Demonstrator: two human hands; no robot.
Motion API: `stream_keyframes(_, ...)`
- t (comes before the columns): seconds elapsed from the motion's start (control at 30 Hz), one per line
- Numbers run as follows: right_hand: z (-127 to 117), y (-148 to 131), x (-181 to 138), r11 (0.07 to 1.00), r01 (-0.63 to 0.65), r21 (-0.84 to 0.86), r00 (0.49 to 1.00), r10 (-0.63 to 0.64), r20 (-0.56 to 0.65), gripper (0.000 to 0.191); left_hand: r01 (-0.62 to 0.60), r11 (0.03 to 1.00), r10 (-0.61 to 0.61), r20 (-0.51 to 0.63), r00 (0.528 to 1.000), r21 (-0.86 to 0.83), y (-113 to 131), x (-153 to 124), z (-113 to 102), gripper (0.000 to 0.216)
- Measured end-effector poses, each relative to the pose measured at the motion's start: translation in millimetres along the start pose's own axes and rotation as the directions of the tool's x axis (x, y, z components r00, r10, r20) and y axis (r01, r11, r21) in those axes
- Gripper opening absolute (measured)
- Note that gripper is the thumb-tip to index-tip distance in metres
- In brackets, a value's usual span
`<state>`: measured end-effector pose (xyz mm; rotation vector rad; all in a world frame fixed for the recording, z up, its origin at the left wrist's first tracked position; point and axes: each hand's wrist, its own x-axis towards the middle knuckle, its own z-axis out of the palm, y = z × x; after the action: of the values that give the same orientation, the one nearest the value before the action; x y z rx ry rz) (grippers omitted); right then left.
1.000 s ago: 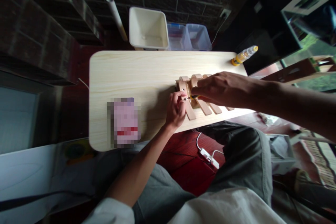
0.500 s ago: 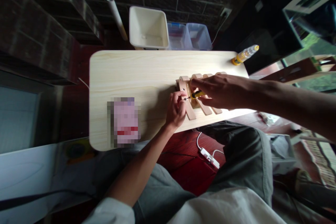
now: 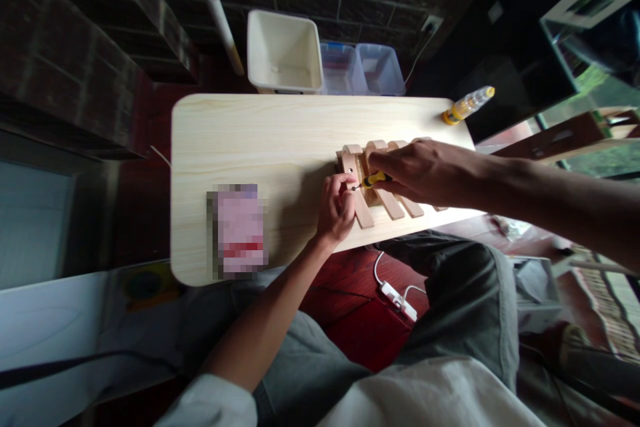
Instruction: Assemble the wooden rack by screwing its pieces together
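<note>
A small wooden rack of several curved slats [image 3: 385, 199] lies on the pale wooden table [image 3: 260, 133], near its front right edge. My right hand [image 3: 420, 170] is closed round a yellow-handled screwdriver [image 3: 373, 180], whose tip points left at the leftmost slat. My left hand [image 3: 336, 207] is curled just left of the rack, fingertips pinched at the screwdriver's tip; what they pinch is too small to make out. A dark screw hole shows in the leftmost slat above the tip.
A blurred pink and red packet [image 3: 239, 230] lies at the table's front left. A yellow glue bottle [image 3: 467, 105] rests at the far right corner. Behind the table stand a white bin [image 3: 284, 53], two clear tubs [image 3: 363, 70] and a white tube [image 3: 224, 30]. A white cable adapter [image 3: 397, 299] lies on the floor.
My right hand has shifted its hold, uncovering more of the yellow handle. Left hand and rack stay where they were.
</note>
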<state>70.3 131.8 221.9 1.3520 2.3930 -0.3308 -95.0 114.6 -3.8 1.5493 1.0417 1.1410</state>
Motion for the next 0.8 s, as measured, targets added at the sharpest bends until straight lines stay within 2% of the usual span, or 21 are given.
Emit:
stream_keyframes(0.2,6.8,2.4,0.3,0.996,0.09,0.003,0.992,-0.089,-0.089,0.038,-0.009,1.0,0.009,0.006,1.0,0.014,0.8,0.7,-0.6,0.026)
stream_keyframes(0.5,5.0,4.7,1.5,0.994,-0.035,0.105,0.999,0.038,-0.028,0.026,0.005,1.0,-0.006,0.013,1.0,0.028,1.5,-0.5,-1.1,0.025)
stream_keyframes(0.8,11.2,2.9,2.2,0.998,-0.03,0.063,0.998,0.033,-0.054,0.029,-0.002,1.0,0.002,0.01,1.0,0.013,2.8,0.4,-2.0,0.024)
